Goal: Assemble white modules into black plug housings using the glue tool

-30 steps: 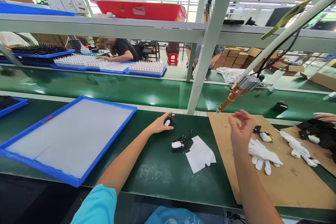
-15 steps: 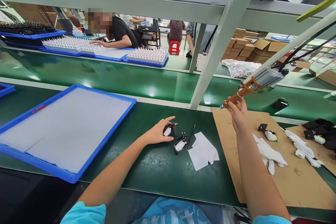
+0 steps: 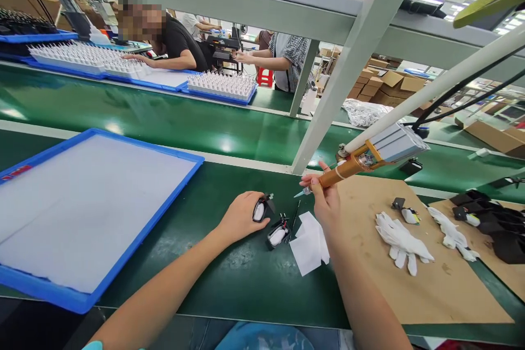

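My left hand (image 3: 243,214) is wrapped round a small black device with a white oval part (image 3: 260,211), on the green work surface. Just right of it lies a second, similar black device (image 3: 278,235). My right hand (image 3: 326,197) grips the orange barrel of a dispensing tool (image 3: 342,171), whose pale blue tip points left, above the table near the two devices. White paper pieces (image 3: 308,246) lie below the right hand, and a thin dark rod (image 3: 296,216) is beside them.
A blue-rimmed tray (image 3: 141,238) fills the left side. Brown cardboard (image 3: 369,279) at the right bears white gloves (image 3: 402,240) and black parts. A slanted metal post (image 3: 324,115) stands behind the hands. Across the bench, a person in black (image 3: 184,41) leans over trays.
My right hand has brought the dispensing tool left and down, closer to the devices. The fingers of my left hand have closed round the black device. The camera view has shifted slightly.
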Tool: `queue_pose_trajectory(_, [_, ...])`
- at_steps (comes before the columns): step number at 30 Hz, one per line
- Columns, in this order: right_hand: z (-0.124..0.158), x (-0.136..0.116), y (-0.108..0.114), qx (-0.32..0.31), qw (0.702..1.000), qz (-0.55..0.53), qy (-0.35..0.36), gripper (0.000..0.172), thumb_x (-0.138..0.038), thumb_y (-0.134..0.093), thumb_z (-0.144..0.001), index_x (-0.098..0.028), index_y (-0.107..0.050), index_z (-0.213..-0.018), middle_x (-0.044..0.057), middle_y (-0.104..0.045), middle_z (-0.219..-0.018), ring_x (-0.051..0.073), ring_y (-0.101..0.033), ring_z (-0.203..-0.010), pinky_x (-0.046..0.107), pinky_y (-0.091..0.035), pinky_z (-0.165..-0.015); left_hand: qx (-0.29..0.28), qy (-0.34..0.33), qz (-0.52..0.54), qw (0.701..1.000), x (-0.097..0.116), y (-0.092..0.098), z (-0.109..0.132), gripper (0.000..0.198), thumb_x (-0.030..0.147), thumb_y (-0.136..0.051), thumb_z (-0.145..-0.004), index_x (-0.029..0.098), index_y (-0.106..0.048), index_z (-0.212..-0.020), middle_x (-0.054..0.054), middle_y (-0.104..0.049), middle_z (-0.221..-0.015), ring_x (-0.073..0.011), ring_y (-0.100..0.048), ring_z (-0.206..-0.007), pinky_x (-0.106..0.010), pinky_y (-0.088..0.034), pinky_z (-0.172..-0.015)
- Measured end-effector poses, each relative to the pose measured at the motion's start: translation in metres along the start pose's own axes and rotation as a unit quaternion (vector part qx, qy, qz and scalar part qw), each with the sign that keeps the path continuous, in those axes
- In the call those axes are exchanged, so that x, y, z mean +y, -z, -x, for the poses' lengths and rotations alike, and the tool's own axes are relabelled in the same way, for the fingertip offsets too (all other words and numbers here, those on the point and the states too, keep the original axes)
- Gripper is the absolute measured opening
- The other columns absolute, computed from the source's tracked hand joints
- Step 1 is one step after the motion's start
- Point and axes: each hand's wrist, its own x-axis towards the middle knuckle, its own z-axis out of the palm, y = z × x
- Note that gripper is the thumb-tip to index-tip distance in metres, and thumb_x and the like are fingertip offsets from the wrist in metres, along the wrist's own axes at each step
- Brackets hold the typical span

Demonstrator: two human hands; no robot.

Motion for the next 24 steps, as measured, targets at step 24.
queue_pose_trajectory(24, [-0.003,0.005,0.006,0.180,0.980,0.086,0.001,0.044,-0.043,-0.053,-0.090,-0.024,-0.042,-0.128,0.012,-0.050,-0.129,0.023,-0.058,-0.114,0.043,-0.049,-0.096,0.113,0.044,0.104,0.987,0.029,0.017,0.016,0.061,0.040,-0.077,-0.070,0.025,-0.043,-0.117,-0.007,-0.063,-0.117,-0.0240,-0.065,-0.102,-0.040,-0.055,-0.088])
